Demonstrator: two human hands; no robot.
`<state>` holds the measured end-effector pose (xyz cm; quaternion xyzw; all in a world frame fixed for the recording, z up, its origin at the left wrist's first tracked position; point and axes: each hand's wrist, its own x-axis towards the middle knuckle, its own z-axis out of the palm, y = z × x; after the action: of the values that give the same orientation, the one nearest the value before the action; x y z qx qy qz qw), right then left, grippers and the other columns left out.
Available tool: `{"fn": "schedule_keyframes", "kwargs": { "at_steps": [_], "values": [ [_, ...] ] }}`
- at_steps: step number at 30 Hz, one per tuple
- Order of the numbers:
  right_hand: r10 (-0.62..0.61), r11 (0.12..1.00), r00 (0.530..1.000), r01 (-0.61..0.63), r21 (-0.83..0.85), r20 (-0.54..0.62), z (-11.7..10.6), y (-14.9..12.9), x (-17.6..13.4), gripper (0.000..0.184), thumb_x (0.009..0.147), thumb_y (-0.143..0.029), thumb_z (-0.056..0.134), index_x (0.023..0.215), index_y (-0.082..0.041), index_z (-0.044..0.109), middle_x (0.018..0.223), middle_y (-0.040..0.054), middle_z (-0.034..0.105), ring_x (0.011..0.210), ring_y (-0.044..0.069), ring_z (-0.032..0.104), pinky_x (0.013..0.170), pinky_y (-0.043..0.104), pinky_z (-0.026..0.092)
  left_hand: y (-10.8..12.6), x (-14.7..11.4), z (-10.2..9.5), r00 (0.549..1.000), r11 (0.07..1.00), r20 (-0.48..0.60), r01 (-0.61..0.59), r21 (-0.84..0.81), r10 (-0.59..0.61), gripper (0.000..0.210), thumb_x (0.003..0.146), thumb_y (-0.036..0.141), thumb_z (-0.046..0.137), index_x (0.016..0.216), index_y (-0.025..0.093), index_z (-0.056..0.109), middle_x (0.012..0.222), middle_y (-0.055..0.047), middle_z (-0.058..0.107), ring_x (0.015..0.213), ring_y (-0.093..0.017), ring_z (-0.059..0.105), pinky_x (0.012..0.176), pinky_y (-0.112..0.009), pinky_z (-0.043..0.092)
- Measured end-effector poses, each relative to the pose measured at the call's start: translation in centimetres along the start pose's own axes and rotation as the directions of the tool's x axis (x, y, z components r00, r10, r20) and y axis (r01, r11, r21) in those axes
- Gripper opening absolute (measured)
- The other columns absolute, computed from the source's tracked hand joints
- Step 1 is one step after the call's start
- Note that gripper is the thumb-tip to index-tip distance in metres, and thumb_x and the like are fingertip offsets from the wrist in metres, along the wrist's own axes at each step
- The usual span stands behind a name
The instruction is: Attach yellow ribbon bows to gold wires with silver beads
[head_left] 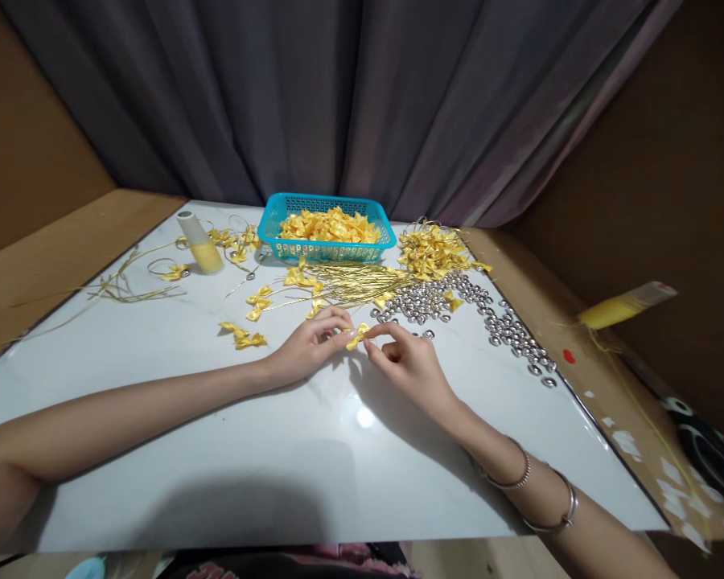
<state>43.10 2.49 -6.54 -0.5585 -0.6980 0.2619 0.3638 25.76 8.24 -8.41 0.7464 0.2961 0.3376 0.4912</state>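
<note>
Between my two hands, just above the white tabletop, is a small yellow ribbon bow [357,336]. My left hand [319,342] pinches the bow from the left with thumb and fingers. From the other side, the thumb and index finger of my right hand [405,359] close at the bow's right edge; whether they grip the ribbon or a fine cord there is too small to make out. Loose yellow bows [244,338] lie left of my left hand. Beyond the hands are a bundle of gold cords [355,281] and a spread of silver ring-like beads [416,301].
A blue basket [266,229] full of yellow bows stands at the back. Right of it is a heap of corded bows [434,251]. A tube with yellow contents [202,245] stands at left, another [627,305] lies at right near black-handled scissors [712,450].
</note>
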Motion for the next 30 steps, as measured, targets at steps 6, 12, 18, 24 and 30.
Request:
{"fn": "schedule_keyframes", "kwargs": {
  "at_steps": [6,12,18,24,30],
  "values": [
    [0.142,0.966,0.988,-0.152,0.21,0.062,-0.3,0.0,0.3,0.016,0.079,-0.033,0.052,0.08,-0.017,0.054,0.039,-0.0114,0.032,0.037,0.007,0.028,0.042,0.019,0.022,-0.1,0.0,0.0,1.0,1.0,-0.01,-0.006,0.009,0.006,0.018,0.088,0.03,0.049,0.078,0.018,0.058,0.094,-0.004,0.049,0.097,-0.018,0.046,0.086,-0.03,0.035],
    [0.244,0.88,0.943,-0.314,0.356,0.227,-0.8,-0.7,0.6,0.017,0.078,-0.035,0.055,0.081,-0.018,0.053,0.036,-0.0118,0.035,0.033,0.006,0.028,0.037,0.018,0.021,-0.2,0.0,0.0,1.0,1.0,-0.003,0.0,0.0,0.0,0.017,0.088,0.03,0.05,0.08,0.018,0.059,0.094,-0.003,0.048,0.095,-0.017,0.046,0.084,-0.029,0.035],
    [0.242,0.879,0.914,-0.349,0.325,0.326,-0.6,-0.3,0.7,0.016,0.075,-0.032,0.059,0.08,-0.019,0.052,0.037,-0.0115,0.038,0.034,0.007,0.032,0.037,0.018,0.027,-0.3,0.1,0.0,0.999,0.999,-0.015,-0.033,0.015,0.033,0.017,0.088,0.028,0.05,0.078,0.018,0.059,0.093,-0.004,0.048,0.096,-0.017,0.046,0.088,-0.03,0.034],
    [0.119,0.973,0.936,-0.176,0.146,0.331,-1.0,-0.3,0.6,0.017,0.079,-0.026,0.055,0.064,-0.017,0.055,0.052,-0.0018,0.056,0.049,0.01,0.048,0.051,0.022,0.037,-0.3,0.1,-0.1,0.996,0.999,-0.07,-0.049,0.01,0.05,0.018,0.088,0.032,0.051,0.08,0.018,0.059,0.094,-0.004,0.05,0.096,-0.017,0.047,0.088,-0.029,0.035],
    [-0.143,0.975,0.974,0.169,-0.142,0.174,-1.6,-0.5,0.3,0.017,0.083,-0.02,0.051,0.07,-0.018,0.061,0.083,0.0057,0.064,0.079,0.018,0.057,0.073,0.031,0.042,-0.1,0.2,-0.1,0.985,1.0,-0.173,0.009,0.014,-0.006,0.022,0.087,0.035,0.05,0.077,0.017,0.059,0.096,-0.005,0.05,0.096,-0.019,0.047,0.084,-0.03,0.039]
  ]
}}
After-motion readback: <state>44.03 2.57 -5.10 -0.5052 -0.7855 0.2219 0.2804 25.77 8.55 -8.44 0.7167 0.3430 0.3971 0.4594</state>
